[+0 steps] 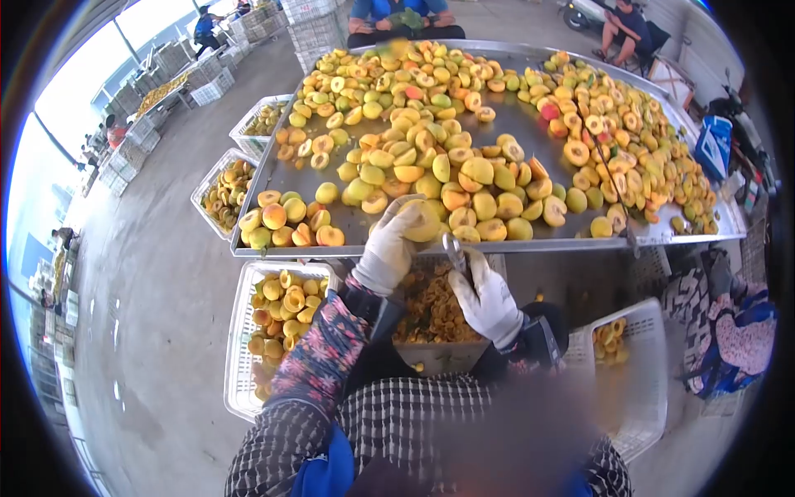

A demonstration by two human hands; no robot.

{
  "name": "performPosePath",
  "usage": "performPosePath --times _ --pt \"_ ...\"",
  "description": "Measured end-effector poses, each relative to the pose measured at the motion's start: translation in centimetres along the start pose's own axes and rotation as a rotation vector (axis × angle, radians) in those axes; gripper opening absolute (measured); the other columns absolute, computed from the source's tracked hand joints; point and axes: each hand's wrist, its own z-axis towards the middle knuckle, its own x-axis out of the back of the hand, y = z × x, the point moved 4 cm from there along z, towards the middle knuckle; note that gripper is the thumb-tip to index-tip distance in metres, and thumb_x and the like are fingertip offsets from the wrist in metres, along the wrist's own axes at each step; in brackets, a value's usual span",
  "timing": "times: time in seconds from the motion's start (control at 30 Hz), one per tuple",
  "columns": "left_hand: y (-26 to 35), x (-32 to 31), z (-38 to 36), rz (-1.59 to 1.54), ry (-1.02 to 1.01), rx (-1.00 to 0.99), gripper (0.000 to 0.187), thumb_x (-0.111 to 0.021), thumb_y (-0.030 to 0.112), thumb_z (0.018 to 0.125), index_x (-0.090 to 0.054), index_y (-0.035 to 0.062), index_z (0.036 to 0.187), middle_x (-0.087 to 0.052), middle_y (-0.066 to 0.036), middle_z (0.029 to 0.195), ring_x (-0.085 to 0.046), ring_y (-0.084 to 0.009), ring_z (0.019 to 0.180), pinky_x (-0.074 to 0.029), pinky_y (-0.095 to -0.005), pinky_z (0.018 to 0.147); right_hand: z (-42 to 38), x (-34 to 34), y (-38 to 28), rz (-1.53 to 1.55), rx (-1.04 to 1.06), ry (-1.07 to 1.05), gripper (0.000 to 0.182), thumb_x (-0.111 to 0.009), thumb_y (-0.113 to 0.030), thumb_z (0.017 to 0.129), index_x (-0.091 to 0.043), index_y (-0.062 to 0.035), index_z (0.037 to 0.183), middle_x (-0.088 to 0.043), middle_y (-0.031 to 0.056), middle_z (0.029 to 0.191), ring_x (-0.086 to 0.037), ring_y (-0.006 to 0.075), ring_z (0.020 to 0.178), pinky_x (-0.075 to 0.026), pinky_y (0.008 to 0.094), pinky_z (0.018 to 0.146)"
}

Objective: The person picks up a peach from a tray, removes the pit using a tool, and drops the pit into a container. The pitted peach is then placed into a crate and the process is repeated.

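In a white glove, my left hand (389, 248) has its fingers wrapped round a yellow peach (423, 222) at the near edge of the metal table (331, 251). My right hand (487, 300), also gloved, grips a small silvery metal tool (452, 250) with a rounded end, pointing up beside the peach. The two hands are apart. Just beyond them lies a heap of halved yellow peaches (476, 171), several with the stone showing. Beneath the hands stands a bin of brown peach stones and scraps (437, 306).
A white crate (236, 364) of peach halves stands at my left, another crate (650, 398) at my right. Two more filled crates flank the table's left side. A thin dark bar (611, 178) divides the tabletop. One person (402, 15) sits opposite; another (741, 331) is at right.
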Motion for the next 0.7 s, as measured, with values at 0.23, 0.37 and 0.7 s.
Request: performPosePath --times 0.23,0.37,0.7 --pt "-2.5 -2.8 -1.8 -0.24 -0.076 0.009 0.031 -0.055 0.029 0.098 -0.051 0.0077 0.121 -0.062 -0.012 0.112 -0.063 -0.0256 0.102 -0.053 -0.0406 0.086 0.6 0.5 -1.1 -0.257 0.01 0.043 0.035 -0.055 -0.013 0.093 -0.042 0.0005 0.123 -0.062 0.0241 0.084 -0.061 0.0444 0.075 -0.047 0.0479 0.061" --pt "-2.8 -3.1 -2.0 -0.038 -0.046 -0.142 0.045 -0.046 0.042 0.101 -0.051 0.0032 0.123 -0.062 -0.013 0.113 -0.062 -0.024 0.101 -0.053 -0.0372 0.086 0.1 -0.1 -0.6 -0.288 0.047 0.018 0.03 -0.055 -0.012 0.093 -0.043 0.0013 0.117 -0.062 0.0231 0.079 -0.06 0.044 0.07 -0.046 0.0481 0.058" --pt "-4.0 -3.0 -2.7 0.096 0.126 -0.278 0.054 -0.033 0.049 0.103 -0.05 0.0003 0.12 -0.063 -0.017 0.107 -0.063 -0.0235 0.093 -0.053 -0.0336 0.082 0.3 -1.3 0.0 0.009 0.037 0.023 0.024 -0.053 -0.01 0.094 -0.044 0.0025 0.113 -0.06 0.0238 0.077 -0.059 0.0443 0.071 -0.044 0.0484 0.058"
